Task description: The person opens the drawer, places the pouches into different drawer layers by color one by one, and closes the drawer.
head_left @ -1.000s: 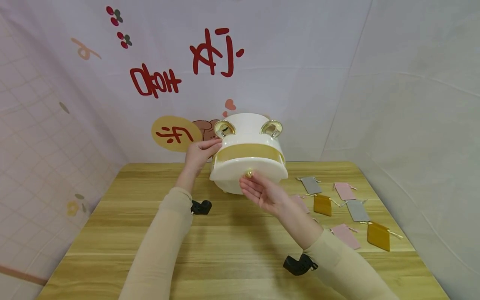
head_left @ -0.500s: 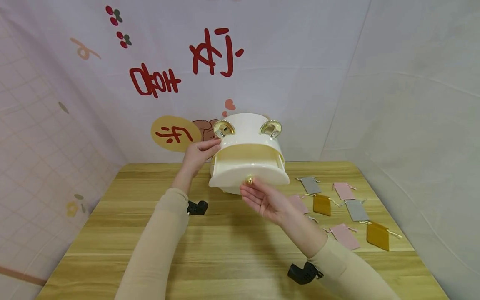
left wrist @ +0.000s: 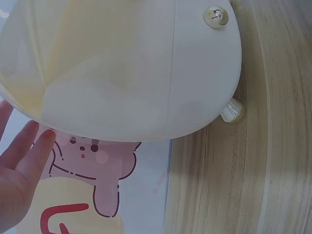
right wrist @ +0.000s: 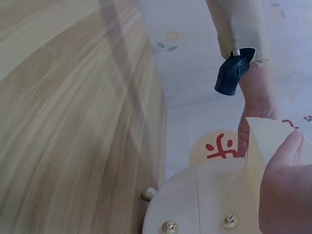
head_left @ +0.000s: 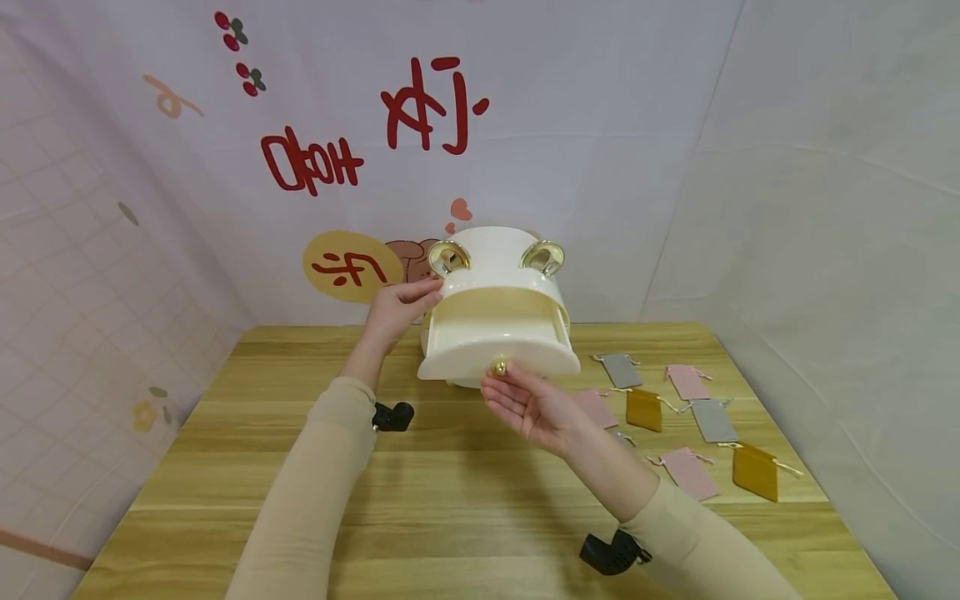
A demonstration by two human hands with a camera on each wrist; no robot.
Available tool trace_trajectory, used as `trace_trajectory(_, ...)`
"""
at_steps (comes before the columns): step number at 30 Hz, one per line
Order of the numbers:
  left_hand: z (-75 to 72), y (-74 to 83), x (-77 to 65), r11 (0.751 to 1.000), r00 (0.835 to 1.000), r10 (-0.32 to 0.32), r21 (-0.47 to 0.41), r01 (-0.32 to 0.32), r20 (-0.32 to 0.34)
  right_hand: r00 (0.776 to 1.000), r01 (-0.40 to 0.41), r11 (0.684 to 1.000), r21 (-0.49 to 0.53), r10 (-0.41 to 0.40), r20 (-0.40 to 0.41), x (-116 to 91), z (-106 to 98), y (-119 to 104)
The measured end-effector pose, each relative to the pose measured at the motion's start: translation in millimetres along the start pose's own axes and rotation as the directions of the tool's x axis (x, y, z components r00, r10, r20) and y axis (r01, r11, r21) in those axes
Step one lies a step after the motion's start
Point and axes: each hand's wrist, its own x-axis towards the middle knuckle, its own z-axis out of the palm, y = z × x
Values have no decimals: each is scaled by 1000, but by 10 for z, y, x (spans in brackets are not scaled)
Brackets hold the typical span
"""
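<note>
A white rounded storage box (head_left: 495,258) with two gold ear-like rings stands at the back of the table in the head view. Its upper drawer (head_left: 457,358) is pulled out, tilting down at the front, with its pale yellow inside showing. My right hand (head_left: 532,408) pinches the gold knob (head_left: 500,367) on that drawer between thumb and forefinger, other fingers loosely extended below. My left hand (head_left: 393,312) touches the box's left side with nearly straight fingers. In the left wrist view, a lower gold knob (left wrist: 216,17) sits on the box's front, which stays closed there.
Several drawstring pouches lie on the wooden table (head_left: 450,483) at the right, among them a grey pouch (head_left: 622,370), a pink pouch (head_left: 690,472) and a mustard pouch (head_left: 756,472). A printed cloth (head_left: 585,167) hangs right behind the box.
The upper drawer has come further out and its front has dipped, my right hand drawing its knob down and toward me. My left hand stays at the box's side.
</note>
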Motion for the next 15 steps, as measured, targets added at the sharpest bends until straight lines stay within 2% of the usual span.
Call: trace_trajectory(15, -16, -93, 29, 1000, 1000, 26, 5, -26, -7, 998, -38, 999, -5, 38, 52, -164, -69, 92)
